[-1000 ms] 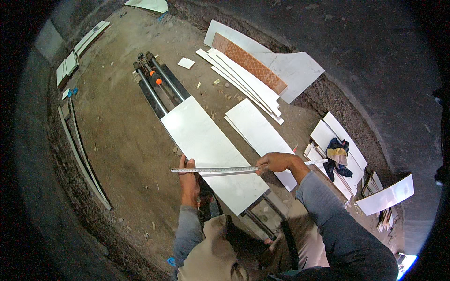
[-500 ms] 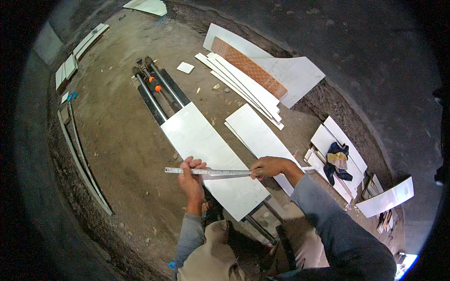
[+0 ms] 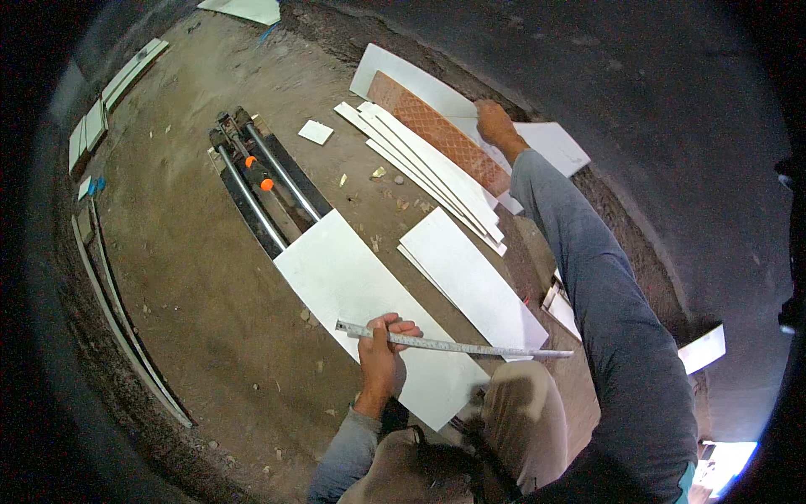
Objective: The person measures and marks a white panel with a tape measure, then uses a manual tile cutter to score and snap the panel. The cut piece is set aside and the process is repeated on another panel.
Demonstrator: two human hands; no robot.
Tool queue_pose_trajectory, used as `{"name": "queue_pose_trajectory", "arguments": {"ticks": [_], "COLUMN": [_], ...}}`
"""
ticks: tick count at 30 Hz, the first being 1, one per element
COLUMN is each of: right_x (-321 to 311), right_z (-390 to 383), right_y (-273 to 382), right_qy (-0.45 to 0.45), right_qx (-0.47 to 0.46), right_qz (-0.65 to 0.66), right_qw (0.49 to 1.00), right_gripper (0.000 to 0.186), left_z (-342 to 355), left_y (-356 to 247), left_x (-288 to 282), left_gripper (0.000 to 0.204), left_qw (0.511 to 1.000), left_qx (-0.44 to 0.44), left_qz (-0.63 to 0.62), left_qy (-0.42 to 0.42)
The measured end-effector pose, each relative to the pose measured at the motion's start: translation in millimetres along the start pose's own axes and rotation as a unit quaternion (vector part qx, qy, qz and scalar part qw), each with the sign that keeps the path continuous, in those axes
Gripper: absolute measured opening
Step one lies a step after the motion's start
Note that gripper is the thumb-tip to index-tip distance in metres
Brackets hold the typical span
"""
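Observation:
My left hand [image 3: 384,357] is closed round a long, pale ruler [image 3: 453,344], held slantwise above a white tile [image 3: 344,260]. That tile lies across the two steel rails of a manual tile cutter [image 3: 273,193], whose far end carries two orange knobs. At the far right, my right arm is stretched out, with my right hand [image 3: 497,128] closed at the upper corner of a leaning white tile [image 3: 395,74]. A brown patterned tile [image 3: 428,122] leans in front of it. The fingertips are partly hidden.
Long white strips [image 3: 428,176] lie beside the brown tile. Nearer, more white tile pieces [image 3: 470,281] rest on the dirt floor [image 3: 201,319]. A small white offcut [image 3: 316,132] lies past the cutter. Long thin strips [image 3: 126,311] lie along the left side.
My right hand has let go of the ruler and moved forward to the leaning tiles. The left hand keeps the ruler, now lower and further right in view.

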State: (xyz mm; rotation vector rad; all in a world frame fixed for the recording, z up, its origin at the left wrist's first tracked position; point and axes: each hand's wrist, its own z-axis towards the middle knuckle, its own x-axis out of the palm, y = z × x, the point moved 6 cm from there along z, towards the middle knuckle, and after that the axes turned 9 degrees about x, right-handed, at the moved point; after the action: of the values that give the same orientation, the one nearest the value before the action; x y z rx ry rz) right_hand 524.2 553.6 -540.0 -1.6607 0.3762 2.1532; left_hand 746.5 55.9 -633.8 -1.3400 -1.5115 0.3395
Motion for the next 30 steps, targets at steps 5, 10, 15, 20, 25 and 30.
{"name": "queue_pose_trajectory", "arguments": {"ticks": [5,10,15,20,25,30], "right_x": [40,31,21,42,52,41], "right_z": [35,35,23,34,42,51], "right_y": [-4,7,7,-4,-16,-12], "right_qy": [0.048,0.048,0.06,0.111,0.107,0.066], "right_qx": [0.151,0.212,0.235,0.245,0.214,0.254], "right_qz": [-0.094,-0.131,-0.135,-0.075,-0.017,0.002], "right_qw": [0.983,0.967,0.961,0.96,0.971,0.965], "right_gripper": [0.03,0.031,0.038,0.041,0.032,0.031], "left_z": [7,9,11,10,9,11], "left_y": [4,7,8,6,4,8], "left_x": [-7,-7,-7,-7,-6,-8], "left_gripper": [0.045,0.043,0.041,0.043,0.041,0.04], "left_qw": [0.999,0.999,0.999,0.999,0.998,0.999], "left_qx": [-0.026,-0.035,-0.029,-0.024,-0.026,-0.03], "left_qz": [0.009,0.01,0.029,0.026,0.06,0.022], "left_qy": [0.018,0.005,0.009,0.011,0.013,-0.011]}}
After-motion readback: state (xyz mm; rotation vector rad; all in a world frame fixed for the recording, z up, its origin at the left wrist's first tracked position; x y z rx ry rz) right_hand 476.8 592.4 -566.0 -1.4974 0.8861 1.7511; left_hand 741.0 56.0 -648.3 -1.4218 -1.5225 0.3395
